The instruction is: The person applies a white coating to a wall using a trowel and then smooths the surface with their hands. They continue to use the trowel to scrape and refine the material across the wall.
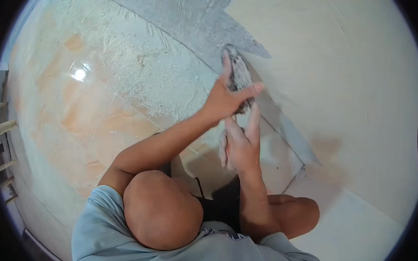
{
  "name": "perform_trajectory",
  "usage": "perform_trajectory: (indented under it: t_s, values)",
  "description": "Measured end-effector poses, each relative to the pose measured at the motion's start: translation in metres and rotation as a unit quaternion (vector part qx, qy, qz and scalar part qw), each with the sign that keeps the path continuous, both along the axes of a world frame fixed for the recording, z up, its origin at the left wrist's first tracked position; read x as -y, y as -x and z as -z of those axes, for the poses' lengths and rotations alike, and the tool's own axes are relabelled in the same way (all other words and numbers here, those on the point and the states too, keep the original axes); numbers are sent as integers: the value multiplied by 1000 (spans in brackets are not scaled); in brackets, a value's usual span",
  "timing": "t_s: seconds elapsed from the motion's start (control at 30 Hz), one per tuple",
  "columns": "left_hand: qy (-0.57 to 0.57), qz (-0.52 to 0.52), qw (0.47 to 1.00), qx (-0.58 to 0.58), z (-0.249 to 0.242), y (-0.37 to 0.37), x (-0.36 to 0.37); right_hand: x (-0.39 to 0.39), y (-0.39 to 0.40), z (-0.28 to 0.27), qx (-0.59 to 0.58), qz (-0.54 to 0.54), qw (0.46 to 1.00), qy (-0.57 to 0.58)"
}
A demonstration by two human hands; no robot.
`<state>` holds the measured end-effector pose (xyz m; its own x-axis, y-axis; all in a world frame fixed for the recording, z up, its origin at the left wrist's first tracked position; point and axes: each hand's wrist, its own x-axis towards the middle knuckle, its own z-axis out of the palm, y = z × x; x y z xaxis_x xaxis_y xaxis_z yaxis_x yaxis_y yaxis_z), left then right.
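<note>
My left hand grips an elongated dark object with a speckled whitish face, perhaps a brush or pad. One finger lies along its left edge and another digit crosses its lower part. My right hand is just below the object's lower end, with whitish dust on its fingers. Two of its digits stretch up and apart towards that end, while the others are partly curled. Whether they touch the object is not clear. Beneath and beyond it lies a grey-coated strip of floor with streaky marks and a jagged edge.
Pale powder or rough residue covers the floor left of the grey strip. Glossy, orange-tinted tiles reflect a light. Smooth cream surface lies to the right. Wooden slats stand at the far left. My bent knees are close below my hands.
</note>
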<state>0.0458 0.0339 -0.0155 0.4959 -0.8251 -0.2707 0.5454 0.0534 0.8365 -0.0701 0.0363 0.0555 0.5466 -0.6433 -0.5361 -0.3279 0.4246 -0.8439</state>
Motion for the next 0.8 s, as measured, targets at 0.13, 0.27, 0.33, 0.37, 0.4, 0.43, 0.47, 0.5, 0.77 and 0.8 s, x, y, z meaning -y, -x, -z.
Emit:
perform_trajectory:
  t_s: [0.13,0.27,0.33,0.37,0.4,0.43,0.47,0.5,0.77,0.8]
  values:
    - [25,-2,998,62,20,8,2,-8,5,1,1,-10,1000,12]
    - [24,-3,995,100,26,9,0,-12,-2,5,-25,1,1000,-1]
    - [20,-2,997,78,17,9,0,-14,0,4,-6,10,1000,21]
    - [19,-1,997,68,13,8,0,-12,-2,1,-5,10,1000,20]
    - [5,22,999,34,10,6,0,-9,-4,-1,-3,8,1000,14]
    - [7,25,999,34,7,4,0,-6,-4,-2,-1,9,1000,9]
    - [-3,33,999,-1,4,2,0,-5,-2,3,-20,5,1000,10]
    - [-13,40,999,-34,2,2,0,-5,3,3,-22,9,1000,12]
    - [6,25,999,-47,22,6,2,-6,3,2,-29,-2,999,20]
    - [7,23,999,-43,24,4,2,-7,5,4,-6,-13,999,29]
